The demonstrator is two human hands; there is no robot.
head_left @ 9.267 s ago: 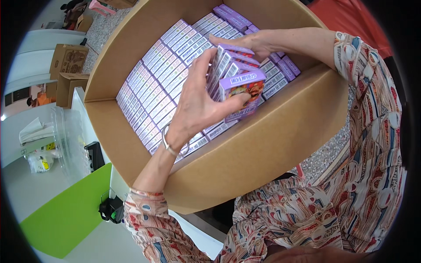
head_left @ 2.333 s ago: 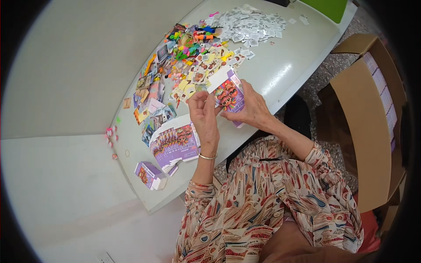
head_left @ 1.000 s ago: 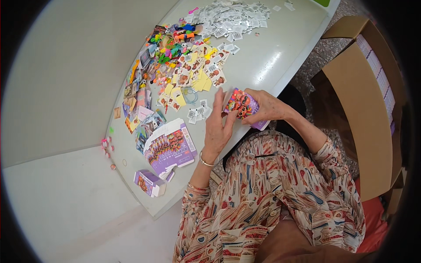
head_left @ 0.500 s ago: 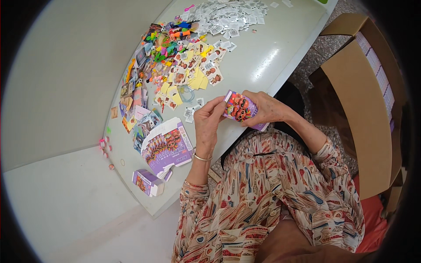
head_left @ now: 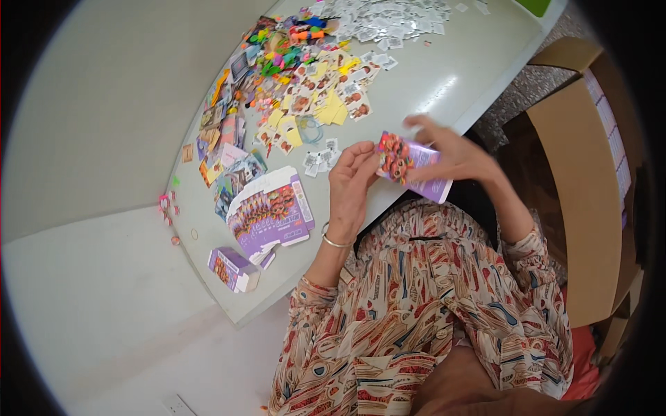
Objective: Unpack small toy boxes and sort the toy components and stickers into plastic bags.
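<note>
Near the table's front edge, my left hand [head_left: 352, 179] is closed, its thumb and fingers pinching the left end of a small purple carton [head_left: 433, 188] with colourful cartoon figures on its face. My right hand [head_left: 454, 154] is partly blurred, its fingers spread above the carton's far edge and its thumb across the front. Whether that thumb touches the carton is hard to make out. On the table, left of my left hand, lies a fanned stack of flat purple cartons [head_left: 281, 218]. A formed purple box [head_left: 232, 270] lies close by, near the table corner.
Small white packets [head_left: 388, 21] cover the table's far side. Beside them are piled colourful small toys [head_left: 281, 52], cartoon stickers [head_left: 305, 100] and picture cards [head_left: 236, 177]. A large open cardboard box [head_left: 576, 187] with packed rows stands on my right, below the table edge.
My right hand has loosened from the carton, its fingers lifting and spreading. My left hand keeps its hold. The whole view has shifted slightly, so the table contents appear farther right and higher.
</note>
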